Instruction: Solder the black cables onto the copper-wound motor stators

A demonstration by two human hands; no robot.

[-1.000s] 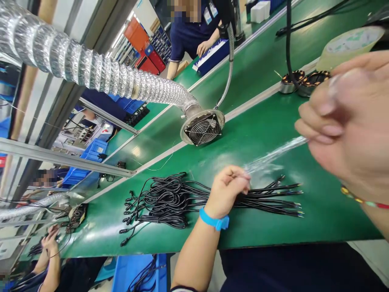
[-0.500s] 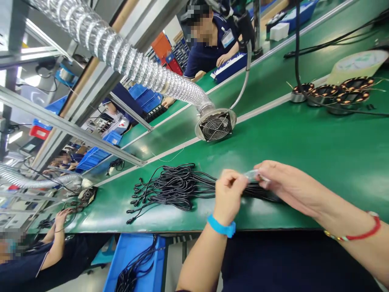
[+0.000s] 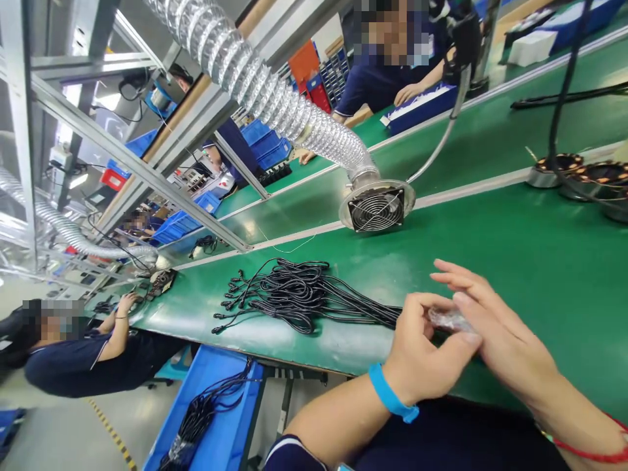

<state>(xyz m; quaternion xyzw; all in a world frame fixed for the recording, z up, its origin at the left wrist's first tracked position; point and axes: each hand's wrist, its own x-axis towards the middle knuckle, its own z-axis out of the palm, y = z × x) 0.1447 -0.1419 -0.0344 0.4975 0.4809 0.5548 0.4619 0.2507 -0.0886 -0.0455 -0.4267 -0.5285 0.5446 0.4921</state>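
A small, crumpled piece of clear plastic point(image 3: 451, 320) sits between my two hands; its exact kind cannot be made out. My left hand point(image 3: 426, 353), with a blue wristband, is closed around it, thumb and fingers pinching. My right hand point(image 3: 510, 333) lies against its right side, fingers stretched out and apart, thumb close to the plastic. Just left of my hands, a bundle of black cables point(image 3: 294, 291) rests on the green table point(image 3: 549, 261). Their coiled parts and connectors point left, while the straight ends run behind my left hand and are hidden there.
A fan point(image 3: 377, 210) on a silver duct point(image 3: 314, 131) hangs beyond the cables. Copper-wound stators point(image 3: 554, 171) stand at the right back. Below the table edge, a blue bin point(image 3: 235, 405) holds more cables. One co-worker point(image 3: 93, 347) sits at left, another point(image 3: 377, 72) across.
The view has shifted, so the scene sits differently in frame. My hands have come closer together, the plastic is bunched up between them, and my right fingers have spread out.
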